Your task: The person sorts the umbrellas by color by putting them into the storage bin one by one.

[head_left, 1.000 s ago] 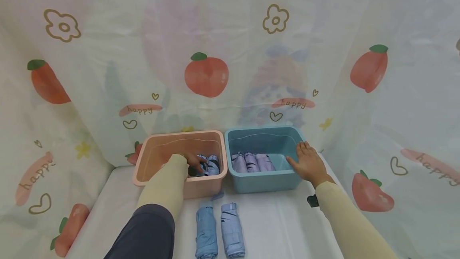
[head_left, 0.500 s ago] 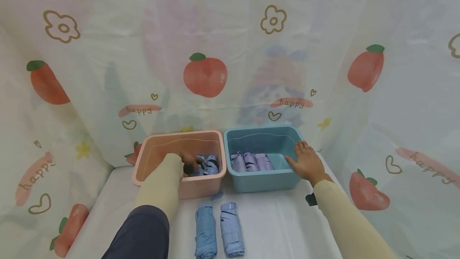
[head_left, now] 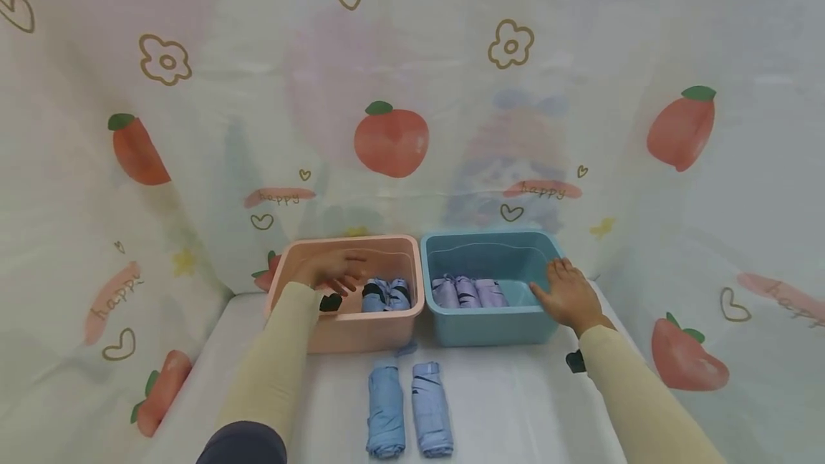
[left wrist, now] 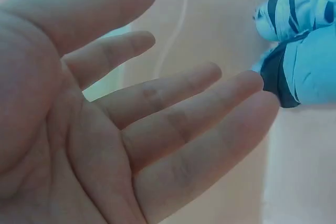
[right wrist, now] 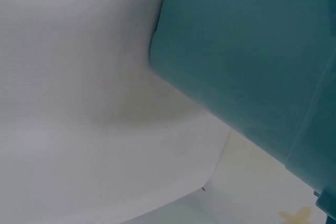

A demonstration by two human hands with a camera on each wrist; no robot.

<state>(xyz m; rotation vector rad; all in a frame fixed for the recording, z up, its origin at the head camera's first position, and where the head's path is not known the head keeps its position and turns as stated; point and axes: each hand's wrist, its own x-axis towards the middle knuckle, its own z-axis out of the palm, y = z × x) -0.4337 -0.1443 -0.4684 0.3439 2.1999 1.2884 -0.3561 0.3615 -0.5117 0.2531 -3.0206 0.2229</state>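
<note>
Left hand [head_left: 331, 269]: drawn back from the blue rolls [head_left: 374, 298] toward 10 o'clock, inside the pink bin [head_left: 361, 335]; spread with fingers straight, palm bare, holding nothing.
Blue rolls: lie side by side at the bin's 4 to 5 o'clock corner; come into fuller sight with the hand aside. Seem settled and free of any grip, to judge from the head view; cannot tell from the left wrist view whether in contact with a fingertip at the dark end.
Right hand [head_left: 572, 296]: rests as before at the 3 o'clock rim of the blue bin [head_left: 496, 329], fingers extended.
Purple rolls [head_left: 467, 293]: lie three abreast in the blue bin toward 7 o'clock, unchanged.
Plain roll [head_left: 386, 410] and striped roll [head_left: 432, 410]: lie parallel on the bench [head_left: 528, 407] near 6 o'clock, unmoved, outside both bins.
Upshot: leaves the left hand free, by judgement.
</note>
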